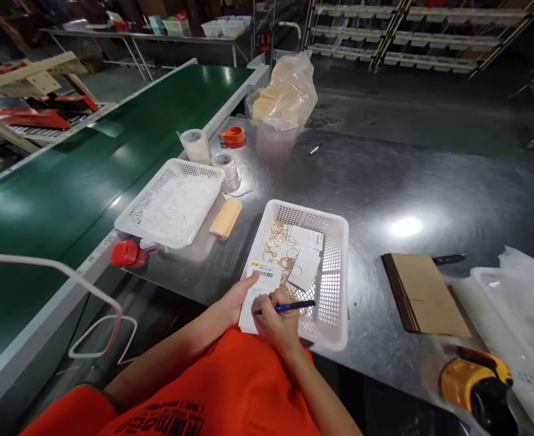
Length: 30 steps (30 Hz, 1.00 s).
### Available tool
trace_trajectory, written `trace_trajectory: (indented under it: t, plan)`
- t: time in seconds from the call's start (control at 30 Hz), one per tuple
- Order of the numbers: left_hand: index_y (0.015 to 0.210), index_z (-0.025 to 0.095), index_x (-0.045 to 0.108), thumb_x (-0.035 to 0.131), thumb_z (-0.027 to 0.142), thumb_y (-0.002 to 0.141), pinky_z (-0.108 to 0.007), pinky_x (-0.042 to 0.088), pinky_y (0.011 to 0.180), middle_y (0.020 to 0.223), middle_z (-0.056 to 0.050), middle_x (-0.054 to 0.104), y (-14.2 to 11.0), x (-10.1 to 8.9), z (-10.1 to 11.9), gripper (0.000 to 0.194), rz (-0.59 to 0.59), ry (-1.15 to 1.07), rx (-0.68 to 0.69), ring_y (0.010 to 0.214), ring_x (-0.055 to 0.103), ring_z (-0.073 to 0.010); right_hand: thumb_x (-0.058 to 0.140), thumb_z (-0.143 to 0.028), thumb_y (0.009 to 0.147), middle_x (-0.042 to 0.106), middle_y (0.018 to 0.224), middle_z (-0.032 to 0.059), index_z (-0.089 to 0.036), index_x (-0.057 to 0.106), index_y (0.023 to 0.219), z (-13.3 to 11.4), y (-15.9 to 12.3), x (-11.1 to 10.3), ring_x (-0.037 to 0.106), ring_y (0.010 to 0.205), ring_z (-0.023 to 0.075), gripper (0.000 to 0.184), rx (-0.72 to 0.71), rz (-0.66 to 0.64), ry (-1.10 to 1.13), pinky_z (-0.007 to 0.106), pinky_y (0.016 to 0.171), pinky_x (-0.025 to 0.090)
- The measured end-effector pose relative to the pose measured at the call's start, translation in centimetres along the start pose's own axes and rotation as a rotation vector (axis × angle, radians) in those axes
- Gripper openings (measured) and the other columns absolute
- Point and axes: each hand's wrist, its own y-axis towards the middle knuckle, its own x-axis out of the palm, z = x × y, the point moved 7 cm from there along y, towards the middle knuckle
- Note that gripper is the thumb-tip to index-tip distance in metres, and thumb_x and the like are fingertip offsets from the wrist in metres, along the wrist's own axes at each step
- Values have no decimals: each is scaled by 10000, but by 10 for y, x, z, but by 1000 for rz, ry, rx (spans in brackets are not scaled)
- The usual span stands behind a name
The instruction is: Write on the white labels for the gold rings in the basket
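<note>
My left hand (236, 301) is closed on the left edge of a white printed card (267, 280) with a barcode and a yellow mark; it looks like a small stack. In my right hand (281, 324) is a blue pen (289, 306), its tip down at the card's surface. Both hands are over the near left side of a white perforated basket (333, 290). Inside the basket lie thin gold-coloured rings (276, 239) and more white cards (305, 269). My fingers hide part of the print.
A second white basket (169, 238) holds clear plastic bags. Beside it are tape rolls (195, 146), an orange tape dispenser (233, 137) and a tan stack (226, 218). Brown cardboard (425, 293) and a yellow-black device (473, 381) are at right. A green conveyor (126, 145) runs left.
</note>
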Motion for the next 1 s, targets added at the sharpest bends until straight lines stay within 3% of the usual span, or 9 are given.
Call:
trace_trajectory:
  t: [0.67,0.77,0.83,0.9,1.0]
  plan:
    - [1205,24,555,358,407,947,-314,492,808,876,-145,721,-3,-1,-2,502,55,-5,-12,840,686,-243,527,-259,792,290,459,-69,-217,228,506,0,-6,0,297,448,81,416,-55,-32,-12,252,476,293]
    - [1182,26,564,403,428,927,-349,491,820,899,-163,714,-1,-5,2,503,-12,-29,2,839,682,-253,564,-338,813,395,495,-64,-210,348,568,13,4,-32,391,453,93,350,34,231,99,238,471,343]
    - [1146,48,580,436,442,911,-377,489,829,906,-159,712,0,-11,8,481,-53,-30,18,824,681,-250,520,-401,847,534,615,-36,-207,483,765,26,19,-60,468,468,108,214,98,375,113,231,452,350]
    - [1088,74,604,434,444,909,-386,490,824,903,-142,713,2,-20,16,444,-66,-22,52,810,679,-240,419,-423,888,639,834,39,-208,510,1016,41,41,-82,542,503,128,266,159,359,-14,242,459,362]
    - [966,104,655,373,508,905,-360,502,755,854,-130,712,7,-29,18,497,-69,17,75,750,673,-229,484,-296,830,657,770,115,-175,569,955,75,63,-104,608,582,223,194,340,211,-590,299,508,371]
